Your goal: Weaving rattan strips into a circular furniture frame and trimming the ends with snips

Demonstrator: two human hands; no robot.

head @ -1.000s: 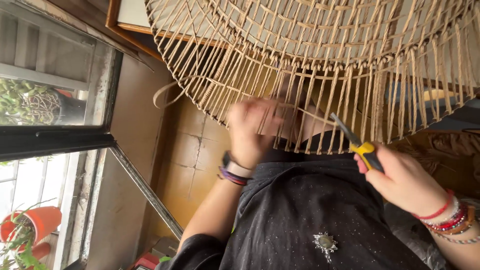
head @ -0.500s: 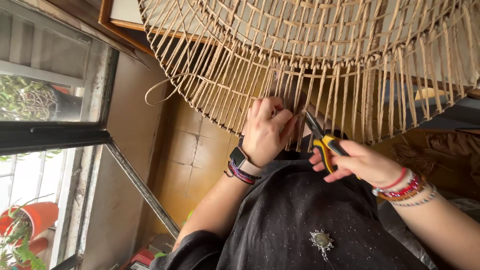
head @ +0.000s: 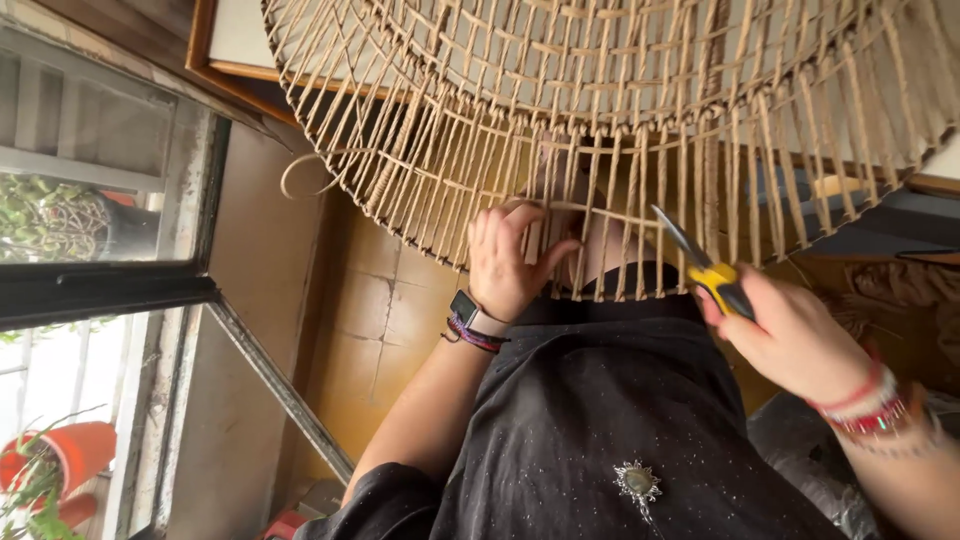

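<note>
Big woven cane frame [head: 600,110] fills the top of view, loose spokes hanging down over the person's lap. Left hand [head: 512,262] is at the frame's lower edge, fingers pinched round a couple of spokes, thumb pressing from the right. Right hand [head: 790,340] sits lower-right of the frame, fist clenched on yellow-handled cutters [head: 700,262]; blades angled up-left w/ the tip among the spokes, just right of the left hand. Can't tell if the blades are biting a spoke. Smartwatch [head: 466,310] and cord bracelets on the left wrist, red bead bracelets [head: 865,405] on the right. Below the frame: black sparkly top w/ a silver brooch [head: 638,482]. Left of the frame, window [head: 90,200], orange flowerpot [head: 62,462] outside.
</note>
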